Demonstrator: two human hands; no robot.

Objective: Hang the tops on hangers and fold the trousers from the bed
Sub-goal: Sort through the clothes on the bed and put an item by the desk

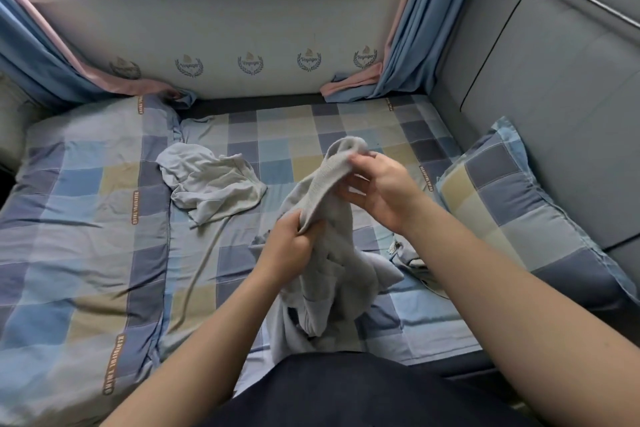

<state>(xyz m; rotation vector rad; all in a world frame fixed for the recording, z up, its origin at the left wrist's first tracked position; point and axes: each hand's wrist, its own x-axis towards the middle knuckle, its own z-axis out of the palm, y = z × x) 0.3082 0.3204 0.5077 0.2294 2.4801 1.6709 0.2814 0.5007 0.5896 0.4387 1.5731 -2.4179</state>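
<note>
I hold a grey knit garment (pixel 329 274) up over the bed (pixel 311 135); it hangs in folds down to my lap. My left hand (pixel 289 244) grips a bunch of its fabric low down. My right hand (pixel 379 185) pinches its ribbed band at the top. I cannot tell whether it is a top or trousers. A second light grey garment (pixel 211 184) lies crumpled on the checked sheet to the left, apart from both hands. No hanger is in view.
A checked pillow (pixel 519 204) leans against the grey padded headboard (pixel 554 80) on the right. A folded checked duvet (pixel 79 218) covers the bed's left side. Blue and pink curtains (pixel 401 55) hang by the window wall behind.
</note>
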